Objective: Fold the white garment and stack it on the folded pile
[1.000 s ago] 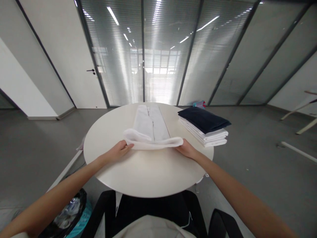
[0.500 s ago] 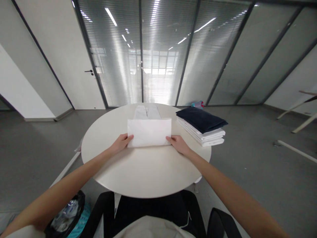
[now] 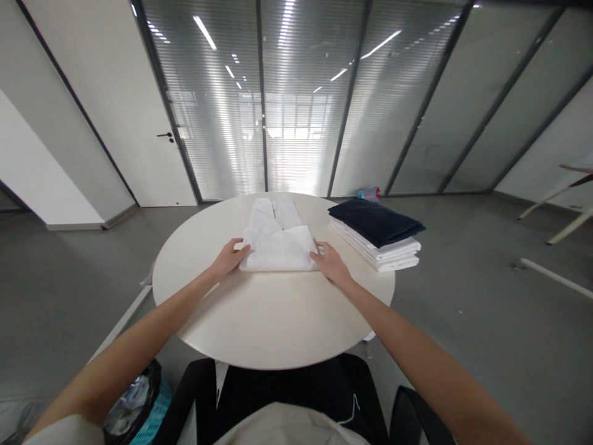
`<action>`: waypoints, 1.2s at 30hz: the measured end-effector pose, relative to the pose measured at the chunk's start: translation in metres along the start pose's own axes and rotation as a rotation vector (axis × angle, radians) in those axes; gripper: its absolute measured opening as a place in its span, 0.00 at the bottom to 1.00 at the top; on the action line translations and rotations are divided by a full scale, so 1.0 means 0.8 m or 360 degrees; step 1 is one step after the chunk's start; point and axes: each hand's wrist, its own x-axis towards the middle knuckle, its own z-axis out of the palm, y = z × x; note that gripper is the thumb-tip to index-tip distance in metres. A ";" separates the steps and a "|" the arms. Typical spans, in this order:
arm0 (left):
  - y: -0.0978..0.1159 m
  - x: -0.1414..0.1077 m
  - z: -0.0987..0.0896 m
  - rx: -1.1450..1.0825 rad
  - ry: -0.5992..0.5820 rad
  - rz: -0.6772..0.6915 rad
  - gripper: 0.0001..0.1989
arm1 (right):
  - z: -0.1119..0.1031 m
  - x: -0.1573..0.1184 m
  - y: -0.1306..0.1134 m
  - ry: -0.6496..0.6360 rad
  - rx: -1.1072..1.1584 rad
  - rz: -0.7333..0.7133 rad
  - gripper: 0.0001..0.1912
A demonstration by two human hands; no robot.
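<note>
A white folded cloth garment (image 3: 277,250) lies across the middle of the round table, its near part doubled over. Beyond the fold, its far end shows two flat lengths with a narrow gap between them. At the left edge of the fold is my left hand (image 3: 228,256), thumb on top and fingers at the side. My right hand (image 3: 332,262) holds the opposite edge in the same way, its thumb over the cloth. The undersides of both grips are hidden.
To the right, a dark navy folded cloth (image 3: 375,221) tops a stack of white folded cloths (image 3: 386,253). The round white table (image 3: 278,321) has its near edge close to my lap. A lined blue bin (image 3: 151,414) stands on the floor at lower left.
The folded flap, held up as a flat panel before, has come down onto the garment. More of the garment's far end shows. Both hands stay at its sides.
</note>
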 end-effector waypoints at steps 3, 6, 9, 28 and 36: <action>-0.009 -0.013 0.003 0.0016 0.0056 0.0063 0.33 | 0.001 -0.003 -0.001 0.0040 -0.0054 0.0000 0.22; -0.012 -0.017 0.004 0.0049 -0.0102 0.0186 0.36 | -0.001 -0.006 -0.003 0.0038 -0.0066 0.0014 0.26; -0.013 -0.013 0.003 0.0091 -0.0221 0.0251 0.36 | -0.005 -0.007 -0.003 0.0053 0.0003 -0.0028 0.30; 0.027 -0.069 0.000 -0.0870 -0.0283 -0.0511 0.13 | -0.030 -0.039 -0.026 -0.0296 0.0904 0.0528 0.29; 0.025 -0.058 0.002 -0.0956 -0.0215 -0.0515 0.06 | -0.035 -0.045 -0.032 -0.0280 0.1035 0.0610 0.36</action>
